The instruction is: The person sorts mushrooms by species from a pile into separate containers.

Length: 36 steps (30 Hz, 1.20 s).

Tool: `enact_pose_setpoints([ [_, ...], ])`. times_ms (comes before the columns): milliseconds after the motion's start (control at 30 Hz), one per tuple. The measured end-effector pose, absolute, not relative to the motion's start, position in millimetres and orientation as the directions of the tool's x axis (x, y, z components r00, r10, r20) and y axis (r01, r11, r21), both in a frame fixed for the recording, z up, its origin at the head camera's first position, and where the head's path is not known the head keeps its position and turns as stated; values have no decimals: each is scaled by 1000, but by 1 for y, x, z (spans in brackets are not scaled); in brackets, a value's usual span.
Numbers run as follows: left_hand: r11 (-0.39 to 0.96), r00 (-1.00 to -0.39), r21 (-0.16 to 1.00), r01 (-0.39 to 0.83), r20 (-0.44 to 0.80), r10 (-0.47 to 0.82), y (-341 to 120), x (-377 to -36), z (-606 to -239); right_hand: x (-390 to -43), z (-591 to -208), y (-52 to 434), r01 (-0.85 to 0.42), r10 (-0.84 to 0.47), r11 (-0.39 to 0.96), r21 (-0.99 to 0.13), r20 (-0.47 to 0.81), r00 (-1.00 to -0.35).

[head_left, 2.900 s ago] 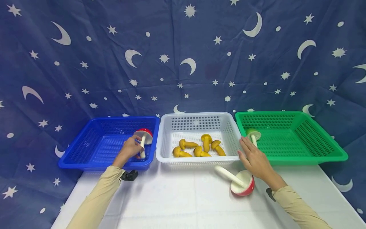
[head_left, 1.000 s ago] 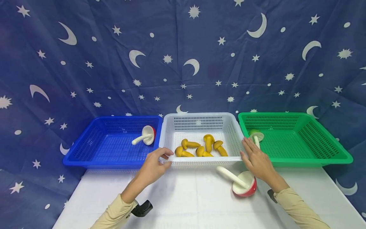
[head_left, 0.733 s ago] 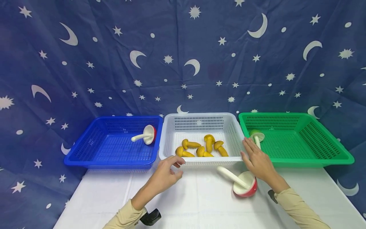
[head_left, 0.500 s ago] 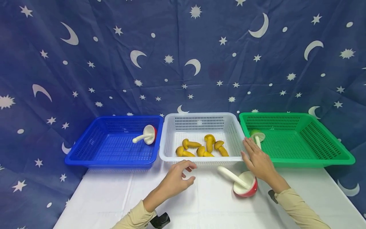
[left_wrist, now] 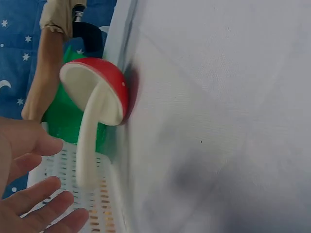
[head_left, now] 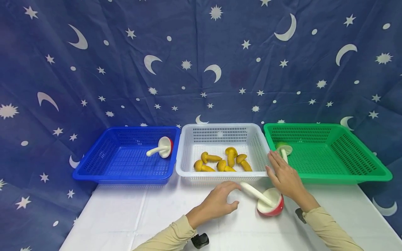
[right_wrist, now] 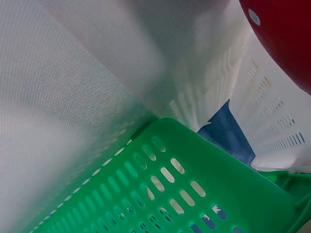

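Note:
A toy mushroom [head_left: 276,208] with a red cap and white stem lies on the white table in front of the white basket. Beside its stem end is my left hand [head_left: 218,201], fingers spread and slightly bent, holding nothing. The left wrist view shows that hand [left_wrist: 29,179] close to the stem [left_wrist: 87,141], with no clear contact. My right hand [head_left: 287,178] lies with straight fingers over the adjoining rims of the white basket [head_left: 220,175] and the green basket [head_left: 342,177]. It does not show in the right wrist view, where part of the red cap [right_wrist: 286,39] appears.
Several yellow toy mushrooms [head_left: 230,156] lie in the white basket. A red-capped mushroom [head_left: 164,147] is in the blue basket [head_left: 122,179] at left. In the green basket, a green-capped one [head_left: 284,150] leans near the left wall. A starry blue cloth [head_left: 188,45] hangs behind.
My left hand has let go of the red-capped mushroom in the blue basket and moved right to the one on the table. My right hand has stayed at the basket rims.

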State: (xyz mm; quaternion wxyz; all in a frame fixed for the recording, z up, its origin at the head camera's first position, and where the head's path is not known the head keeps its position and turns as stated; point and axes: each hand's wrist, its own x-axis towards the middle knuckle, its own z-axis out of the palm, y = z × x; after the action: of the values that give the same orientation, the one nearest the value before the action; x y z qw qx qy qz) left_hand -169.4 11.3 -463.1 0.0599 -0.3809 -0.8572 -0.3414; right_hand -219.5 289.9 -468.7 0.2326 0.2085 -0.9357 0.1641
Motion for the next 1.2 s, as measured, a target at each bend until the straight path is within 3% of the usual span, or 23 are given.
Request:
enact_pose_setpoints([
  [733,571,-578,133,810,341,741,60,-191,-484,-220,-470,291,-470,-313,858,-206,517,-797],
  [1200,553,-622,295,780,257,740,50,-186,-480,-220,-471,291,-466,-312,862,-197,518,-796],
])
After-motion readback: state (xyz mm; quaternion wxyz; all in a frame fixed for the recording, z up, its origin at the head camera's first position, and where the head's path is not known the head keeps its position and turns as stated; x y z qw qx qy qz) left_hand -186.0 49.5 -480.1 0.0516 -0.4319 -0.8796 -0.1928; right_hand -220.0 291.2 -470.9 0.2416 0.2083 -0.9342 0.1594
